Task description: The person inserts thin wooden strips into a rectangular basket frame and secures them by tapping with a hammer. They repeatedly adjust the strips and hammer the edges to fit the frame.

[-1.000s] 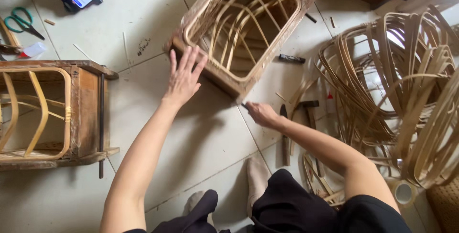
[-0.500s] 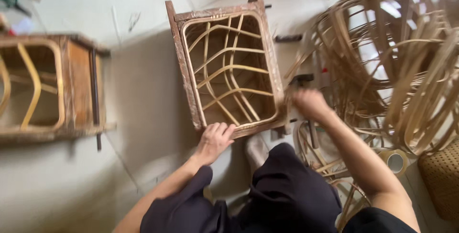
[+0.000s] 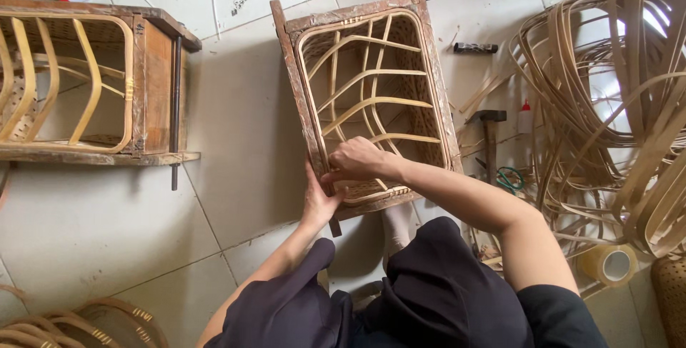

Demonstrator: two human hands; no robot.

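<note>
Head view shows both hands at the near left corner of the wooden frame [image 3: 289, 69], its long axis running away: left hand [image 3: 318, 201] pressed flat outside, right hand [image 3: 355, 160] curled on the cane rim [image 3: 368, 196].

Setting: rattan-weaving workshop, work done on a tiled floor [image 3: 243, 126]. Evidence: two wooden frame moulds [image 3: 364, 98] [image 3: 86, 83] holding bent cane, heap of cane strips [image 3: 614, 105] at the right edge, hammer [image 3: 490, 133], tape roll [image 3: 607, 264], offcuts scattered about
</note>
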